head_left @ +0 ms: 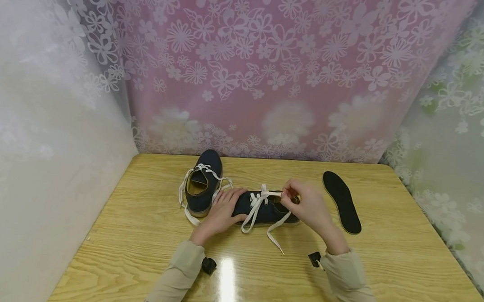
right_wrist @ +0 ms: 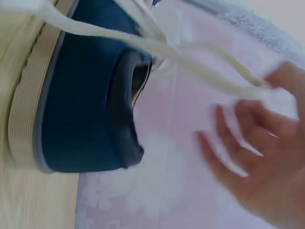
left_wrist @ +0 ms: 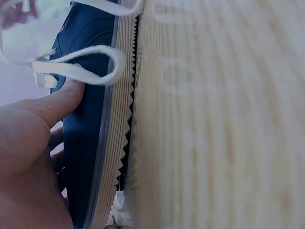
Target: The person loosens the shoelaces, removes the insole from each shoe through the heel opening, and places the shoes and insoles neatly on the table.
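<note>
While my left grip [head_left: 222, 212] holds the front of the dark shoe [head_left: 266, 216] on the counter [head_left: 140, 254], just beside another shoe [head_left: 201, 199], I see from far off that my right grip [head_left: 307, 205] pinches a white lace [head_left: 274, 194].

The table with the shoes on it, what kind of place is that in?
Probably a little indoor work corner, maybe set up for filming. Flowery hangings close in the wood-grain table at the back and both sides, and on it are two dark shoes and a black insole.
</note>
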The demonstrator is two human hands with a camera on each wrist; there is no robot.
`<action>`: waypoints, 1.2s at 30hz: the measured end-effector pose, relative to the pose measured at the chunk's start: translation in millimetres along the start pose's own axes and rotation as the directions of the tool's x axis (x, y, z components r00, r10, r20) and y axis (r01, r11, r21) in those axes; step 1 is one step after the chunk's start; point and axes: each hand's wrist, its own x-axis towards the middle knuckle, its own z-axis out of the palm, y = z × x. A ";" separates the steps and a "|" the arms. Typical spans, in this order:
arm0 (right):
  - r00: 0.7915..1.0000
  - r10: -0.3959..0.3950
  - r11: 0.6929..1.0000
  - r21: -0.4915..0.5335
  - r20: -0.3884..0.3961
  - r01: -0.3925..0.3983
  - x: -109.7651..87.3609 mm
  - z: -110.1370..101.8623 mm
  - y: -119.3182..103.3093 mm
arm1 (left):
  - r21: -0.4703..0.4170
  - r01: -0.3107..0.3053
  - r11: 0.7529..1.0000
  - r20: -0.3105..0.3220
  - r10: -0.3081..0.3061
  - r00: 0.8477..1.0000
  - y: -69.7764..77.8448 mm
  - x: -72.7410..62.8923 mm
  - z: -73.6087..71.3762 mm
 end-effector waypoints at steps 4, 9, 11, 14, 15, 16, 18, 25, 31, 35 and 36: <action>0.989 0.080 0.989 -0.133 0.122 -0.064 0.0 7.6 2.8 | -0.005 0.004 1.000 -0.001 -0.004 1.000 0.8 -0.3 -0.6; 0.997 -0.057 0.981 -0.181 0.052 0.066 0.6 25.8 4.3 | -0.002 0.000 1.000 0.001 0.000 1.000 -0.2 0.2 0.3; 0.988 -0.154 0.967 -0.202 0.024 0.155 0.9 33.0 4.5 | 0.001 0.002 1.000 0.003 -0.002 1.000 -0.6 0.4 0.5; 0.965 -0.263 0.934 -0.249 0.015 0.258 0.9 41.7 5.7 | 0.003 0.006 1.000 0.007 -0.006 1.000 -0.4 0.1 0.1; 0.959 -0.282 0.924 -0.265 0.016 0.276 0.6 44.0 6.1 | 0.005 0.006 1.000 0.008 -0.006 1.000 -0.6 0.3 0.3; 0.956 -0.294 0.917 -0.276 0.017 0.287 0.0 46.0 6.7 | 0.007 0.007 1.000 0.010 -0.007 1.000 -0.6 0.3 0.2; 0.951 -0.308 0.908 -0.293 0.017 0.299 -1.1 49.2 8.3 | 0.007 0.005 1.000 0.009 -0.005 1.000 -1.4 0.6 1.1; 0.906 -0.422 0.854 -0.343 -0.020 0.390 -2.1 54.0 9.0 | 0.011 -0.002 1.000 0.001 0.002 1.000 -3.0 1.2 3.3; 0.851 -0.524 0.785 -0.405 -0.031 0.468 -1.0 56.9 9.1 | 0.013 0.001 1.000 0.010 -0.001 1.000 -3.4 1.4 3.4; 0.837 -0.540 0.799 -0.362 -0.084 0.480 -0.4 54.4 7.4 | 0.030 0.010 1.000 0.025 -0.011 1.000 -3.9 2.2 3.5; 0.833 -0.544 0.807 -0.340 -0.105 0.484 0.0 52.7 6.2 | 0.038 0.012 0.999 0.028 -0.013 1.000 -4.0 2.5 3.4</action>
